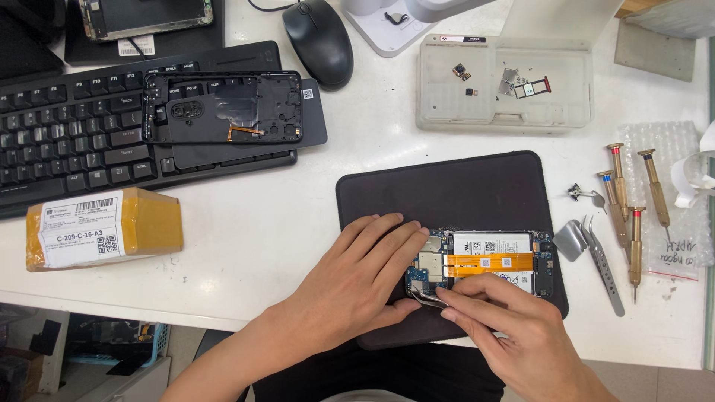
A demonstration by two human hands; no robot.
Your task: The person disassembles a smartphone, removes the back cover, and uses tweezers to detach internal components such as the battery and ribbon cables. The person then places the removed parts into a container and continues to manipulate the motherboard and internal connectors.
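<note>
An opened phone (488,260) with an orange flex cable and a white battery lies on a black mat (447,190). My left hand (357,279) rests flat on the mat and presses the phone's left end. My right hand (495,313) pinches metal tweezers (426,296) whose tips touch the circuit board at the phone's lower left corner.
A black phone frame (223,108) lies on a keyboard (74,134). A yellow taped parcel (104,227) sits left. A mouse (319,41) and a beige parts tray (506,82) are at the back. Several brass screwdrivers (633,201) and spare tweezers (603,264) lie right.
</note>
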